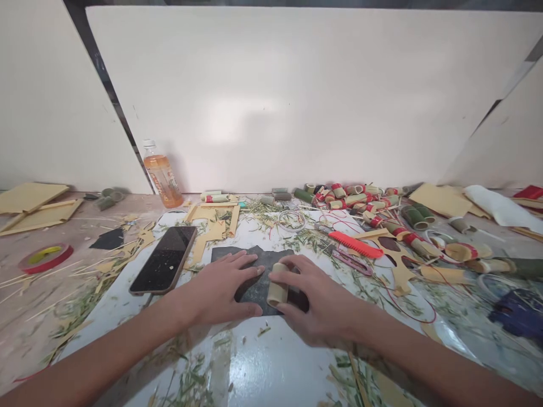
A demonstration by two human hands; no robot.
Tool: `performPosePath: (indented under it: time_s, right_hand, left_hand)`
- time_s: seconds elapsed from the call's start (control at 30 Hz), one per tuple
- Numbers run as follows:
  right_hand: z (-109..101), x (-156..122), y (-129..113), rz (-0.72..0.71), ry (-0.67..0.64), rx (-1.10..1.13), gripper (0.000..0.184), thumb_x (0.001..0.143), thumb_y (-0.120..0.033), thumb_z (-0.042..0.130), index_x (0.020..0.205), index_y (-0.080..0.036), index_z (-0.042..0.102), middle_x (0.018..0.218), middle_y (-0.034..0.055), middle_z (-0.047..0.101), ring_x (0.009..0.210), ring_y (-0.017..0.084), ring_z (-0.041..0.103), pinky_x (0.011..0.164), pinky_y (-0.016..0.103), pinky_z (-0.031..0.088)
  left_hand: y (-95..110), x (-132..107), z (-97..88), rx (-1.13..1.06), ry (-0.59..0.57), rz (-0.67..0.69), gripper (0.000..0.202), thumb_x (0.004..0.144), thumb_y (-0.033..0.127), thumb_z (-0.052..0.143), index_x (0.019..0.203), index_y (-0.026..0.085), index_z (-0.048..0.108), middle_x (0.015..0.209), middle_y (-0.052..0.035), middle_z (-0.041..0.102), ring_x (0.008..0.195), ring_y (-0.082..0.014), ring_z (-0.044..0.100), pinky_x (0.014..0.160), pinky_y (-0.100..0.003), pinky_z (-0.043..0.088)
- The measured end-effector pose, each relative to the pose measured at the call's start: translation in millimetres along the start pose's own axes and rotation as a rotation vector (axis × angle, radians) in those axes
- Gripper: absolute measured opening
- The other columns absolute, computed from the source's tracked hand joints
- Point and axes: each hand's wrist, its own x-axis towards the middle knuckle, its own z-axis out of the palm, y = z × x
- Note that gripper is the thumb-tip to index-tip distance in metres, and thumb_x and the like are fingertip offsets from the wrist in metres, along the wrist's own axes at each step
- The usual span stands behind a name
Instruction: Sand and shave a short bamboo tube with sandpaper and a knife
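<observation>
A dark grey sheet, which looks like sandpaper (252, 289), lies on the white work surface in front of me. My left hand (229, 288) rests flat on its left part with the fingers spread. On the sheet's right part, my right hand (307, 288) grips a short, pale bamboo tube (278, 285) between thumb and fingers. The tube lies on its side against the sheet, its hollow end toward me. Part of its far end is covered by my fingers.
A phone (164, 260) lies left of the sheet, near a red tape roll (46, 258). Behind stands a drink bottle (163, 175). To the right are a red-orange brush-like tool (356, 244), a craft knife (352, 262) and several bamboo pieces (416, 240). Green shavings (193, 373) litter the surface.
</observation>
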Motion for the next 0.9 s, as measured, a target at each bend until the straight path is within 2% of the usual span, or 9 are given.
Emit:
performPosePath:
  time_s: [0.13, 0.3, 0.4, 0.57, 0.7, 0.9]
  right_hand:
    - [-3.2, 5.5, 7.6, 0.062, 0.044, -0.09, 0.033, 0.086, -0.033, 0.059, 0.116, -0.02, 0.062, 0.118, 0.0149, 0.05, 0.114, 0.03, 0.048, 0.096, 0.048, 0.042]
    - [-8.4, 7.7, 15.1, 0.094, 0.052, -0.041, 0.032, 0.083, -0.029, 0.062, 0.114, -0.02, 0.06, 0.111, 0.0118, 0.051, 0.099, 0.024, 0.056, 0.088, 0.041, 0.047]
    - [-6.8, 6.0, 14.2, 0.091, 0.082, -0.018, 0.028, 0.083, -0.03, 0.064, 0.108, -0.02, 0.061, 0.111, 0.0108, 0.053, 0.099, 0.023, 0.056, 0.088, 0.039, 0.047]
    - [-0.1, 6.1, 14.1, 0.083, 0.1, -0.01, 0.037, 0.083, -0.029, 0.065, 0.118, -0.02, 0.06, 0.115, 0.0118, 0.054, 0.101, 0.023, 0.056, 0.089, 0.039, 0.047]
    - [0.5, 7.3, 15.4, 0.076, 0.107, -0.018, 0.037, 0.082, -0.029, 0.065, 0.117, -0.02, 0.059, 0.111, 0.0114, 0.058, 0.101, 0.024, 0.056, 0.088, 0.039, 0.047]
    - [-4.2, 7.7, 9.3, 0.076, 0.126, -0.012, 0.023, 0.08, -0.027, 0.066, 0.1, -0.02, 0.057, 0.101, 0.0092, 0.061, 0.096, 0.024, 0.056, 0.081, 0.039, 0.047]
  left_hand:
    - [-0.1, -0.4, 0.9, 0.001, 0.012, 0.005, 0.077, 0.081, 0.073, 0.042, 0.143, 0.027, 0.041, 0.153, -0.0091, 0.032, 0.139, -0.0359, 0.029, 0.109, -0.053, 0.032]
    - [0.2, -0.6, 1.4, 0.004, 0.02, 0.006, 0.078, 0.081, 0.073, 0.042, 0.143, 0.027, 0.04, 0.153, -0.0093, 0.032, 0.139, -0.0361, 0.029, 0.109, -0.053, 0.032]
    - [0.0, -0.5, 1.6, 0.004, 0.02, 0.011, 0.078, 0.081, 0.073, 0.043, 0.143, 0.027, 0.04, 0.153, -0.0092, 0.032, 0.139, -0.0357, 0.029, 0.109, -0.052, 0.032]
    - [0.0, -0.1, 2.0, -0.001, 0.021, -0.001, 0.079, 0.08, 0.074, 0.042, 0.144, 0.028, 0.039, 0.153, -0.0089, 0.032, 0.139, -0.037, 0.029, 0.108, -0.054, 0.033]
    - [0.5, 0.0, 1.6, -0.004, 0.016, -0.01, 0.081, 0.079, 0.076, 0.042, 0.144, 0.028, 0.039, 0.153, -0.0087, 0.031, 0.139, -0.037, 0.029, 0.108, -0.054, 0.033]
    - [0.5, -0.3, 0.6, -0.013, 0.015, -0.008, 0.079, 0.079, 0.075, 0.042, 0.144, 0.03, 0.038, 0.153, -0.0075, 0.031, 0.139, -0.037, 0.029, 0.107, -0.055, 0.034]
